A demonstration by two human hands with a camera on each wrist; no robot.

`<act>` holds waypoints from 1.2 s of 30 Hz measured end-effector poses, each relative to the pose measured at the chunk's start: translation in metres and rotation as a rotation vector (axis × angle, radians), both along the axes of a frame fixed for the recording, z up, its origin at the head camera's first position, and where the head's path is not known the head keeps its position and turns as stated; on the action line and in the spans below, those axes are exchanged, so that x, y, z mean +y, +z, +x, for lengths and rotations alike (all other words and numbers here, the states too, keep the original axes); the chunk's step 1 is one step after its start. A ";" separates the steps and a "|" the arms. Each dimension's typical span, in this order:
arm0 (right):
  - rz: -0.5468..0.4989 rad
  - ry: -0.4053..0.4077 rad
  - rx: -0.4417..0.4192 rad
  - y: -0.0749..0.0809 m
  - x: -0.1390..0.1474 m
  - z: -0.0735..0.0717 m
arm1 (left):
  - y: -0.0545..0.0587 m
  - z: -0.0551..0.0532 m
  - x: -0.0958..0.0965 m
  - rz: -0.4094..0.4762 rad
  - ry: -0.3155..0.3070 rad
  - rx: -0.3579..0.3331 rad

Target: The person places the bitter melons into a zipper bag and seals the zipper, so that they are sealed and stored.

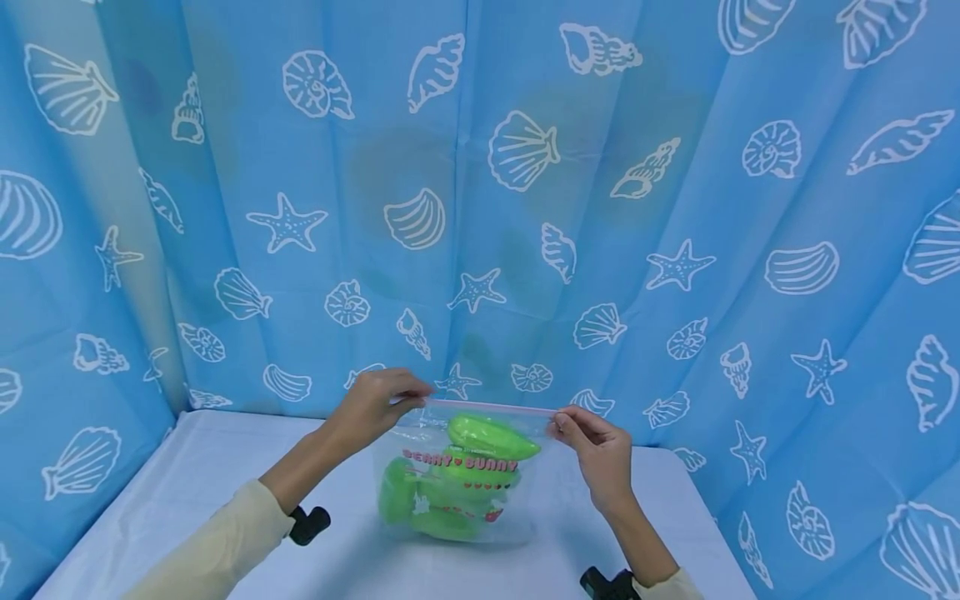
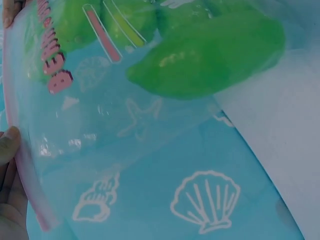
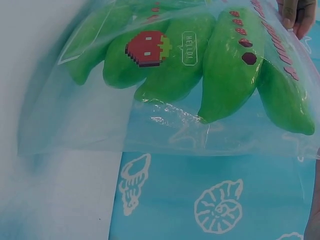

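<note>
A clear zip bag (image 1: 517,527) with a pink top strip and red "BERRY BUNNY" print is held up in the head view. Inside it lie several green mango-shaped fruits (image 1: 491,437), also plain through the plastic in the right wrist view. My left hand (image 1: 384,400) pinches the bag's top left corner between thumb and fingers. At the top right corner, my right hand (image 1: 602,454) pinches the strip in the same way. The left wrist view shows the left thumb and fingers (image 2: 9,150) on the pink edge. Whether the bag's bottom touches the table cannot be told.
A white-covered table (image 1: 247,454) lies below the bag. Blue curtains (image 1: 480,208) with white shell and starfish prints stand behind it and on both sides. A black wrist camera (image 1: 310,526) sits on the left wrist, and another (image 1: 607,585) on the right.
</note>
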State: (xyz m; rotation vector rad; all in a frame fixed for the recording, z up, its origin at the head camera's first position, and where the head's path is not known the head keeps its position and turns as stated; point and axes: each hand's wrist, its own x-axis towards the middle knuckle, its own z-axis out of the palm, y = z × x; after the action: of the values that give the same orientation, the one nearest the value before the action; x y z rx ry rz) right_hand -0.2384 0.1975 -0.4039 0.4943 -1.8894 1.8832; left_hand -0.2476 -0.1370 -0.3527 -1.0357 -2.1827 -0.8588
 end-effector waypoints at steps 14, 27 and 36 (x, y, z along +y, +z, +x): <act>-0.006 -0.012 -0.015 -0.002 0.003 -0.004 | -0.001 0.003 -0.023 -0.007 0.059 -0.022; 0.023 -0.012 -0.027 -0.003 0.006 -0.005 | -0.001 0.004 -0.035 -0.003 0.076 -0.029; 0.019 -0.014 -0.028 -0.005 0.009 -0.006 | -0.001 0.006 -0.038 -0.016 0.127 -0.035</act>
State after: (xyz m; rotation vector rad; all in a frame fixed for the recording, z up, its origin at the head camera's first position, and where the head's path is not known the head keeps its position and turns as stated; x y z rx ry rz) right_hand -0.2443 0.2063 -0.4084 0.4621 -1.9254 1.8739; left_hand -0.2418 -0.1754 -0.3533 -0.8846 -2.2614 -0.8079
